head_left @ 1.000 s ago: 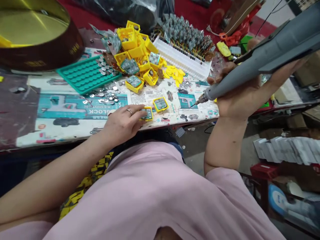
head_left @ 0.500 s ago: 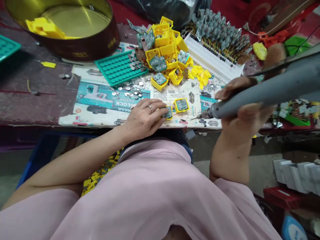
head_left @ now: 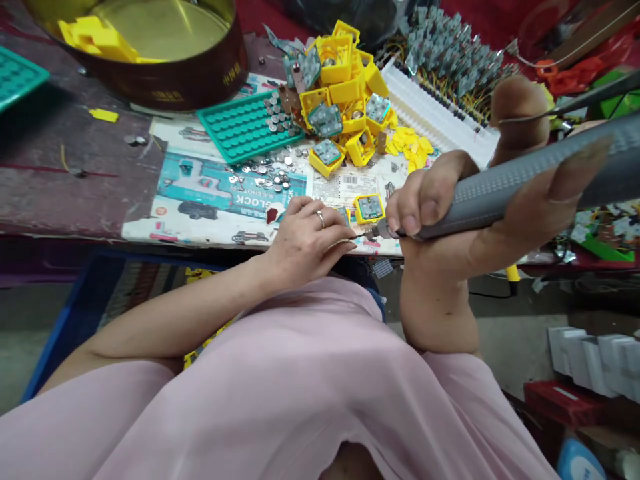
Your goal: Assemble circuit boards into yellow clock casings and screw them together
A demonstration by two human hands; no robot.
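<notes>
Now the grey screwdriver (head_left: 510, 193) is reaching the left hand: half a second ago its bit (head_left: 367, 234) was pointing down well apart from those fingers, and at this moment it is ending right at the left fingertips. The right hand (head_left: 473, 252) is holding the tool firmly, fingers wrapping its front end and the body slanting up and away to the right. The left hand (head_left: 311, 239) is keeping its thumb and index finger narrow, meeting or nearly meeting the bit; whether they are pinching something small there, I cannot tell. Just behind these fingers a yellow case (head_left: 345, 215) is lying mostly hidden, only a sliver showing, where its board was showing earlier. So the work seems to be gathering at the left fingertips, with both hands now sharing one spot. A second yellow case (head_left: 369, 208), board facing up, is sitting between the hands, just beyond the bit and apparently untouched. Farther ahead of the left hand, loose metal discs (head_left: 277, 180) and a green tray (head_left: 233, 130) are lying, while a heap of yellow cases (head_left: 346, 91) is standing beyond both hands
</notes>
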